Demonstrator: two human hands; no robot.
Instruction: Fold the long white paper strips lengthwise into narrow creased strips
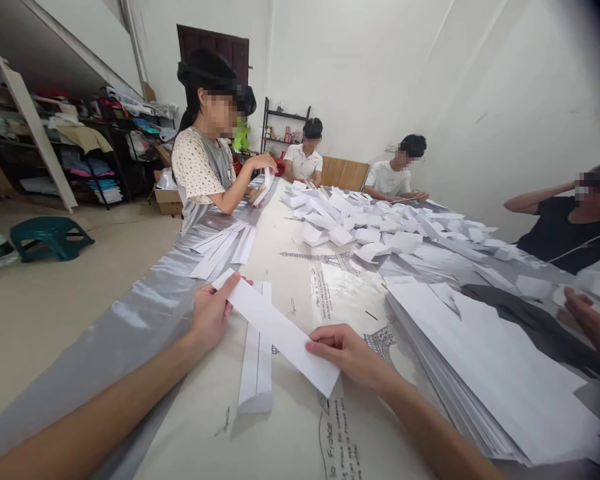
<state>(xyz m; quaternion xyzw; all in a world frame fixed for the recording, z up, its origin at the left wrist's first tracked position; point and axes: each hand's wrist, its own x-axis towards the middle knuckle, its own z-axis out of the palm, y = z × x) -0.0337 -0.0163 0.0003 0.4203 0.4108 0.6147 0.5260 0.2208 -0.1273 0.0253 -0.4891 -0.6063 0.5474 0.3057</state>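
Note:
A white paper strip (283, 337) slants between my two hands above the table. My left hand (214, 312) pinches its upper left end, thumb on top. At the lower right end, my right hand (347, 352) grips the strip's edge between thumb and curled fingers. Beneath it lies a folded paper strip (256, 380) with a dark line along its length, on the printed tablecloth (200, 413). Several loose strips (223, 248) lie beyond my left hand. To the right of my right forearm sits a thick stack of white paper sheets (485, 367).
A large heap of folded white papers (365, 223) covers the table's far right. One person (205, 160) stands at the left side handling a paper strip; several others sit around the table. A green stool (51, 237) stands on the floor at left, near cluttered shelves (90, 143).

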